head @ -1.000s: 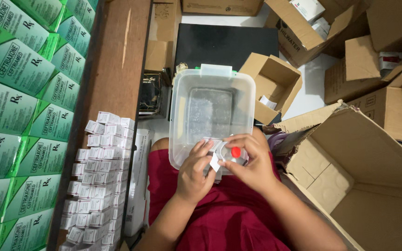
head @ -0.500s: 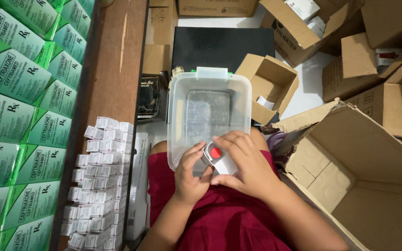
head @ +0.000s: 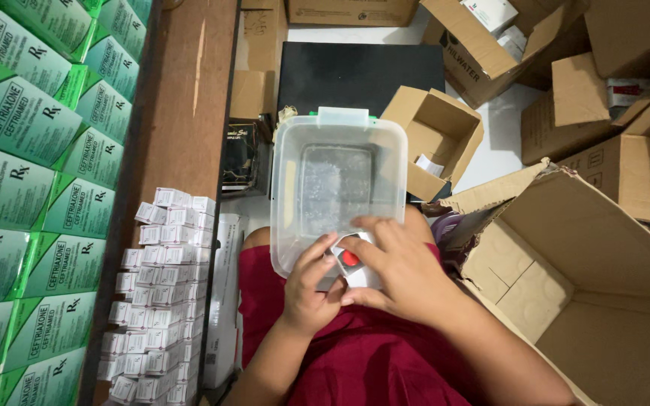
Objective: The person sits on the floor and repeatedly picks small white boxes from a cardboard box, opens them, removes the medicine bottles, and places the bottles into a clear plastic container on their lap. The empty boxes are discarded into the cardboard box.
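we hold a small white carton with a red round spot [head: 349,265] between both hands, over the lap, at the near rim of the clear plastic tub [head: 338,184] resting on the knees; our left hand [head: 306,289] pinches its near end, our right hand [head: 404,271] cups over its far side, both grasping it; we judge it light, thin-walled and easily crushed, best held by its edges; stacked small white cartons [head: 161,293] lie to the left.
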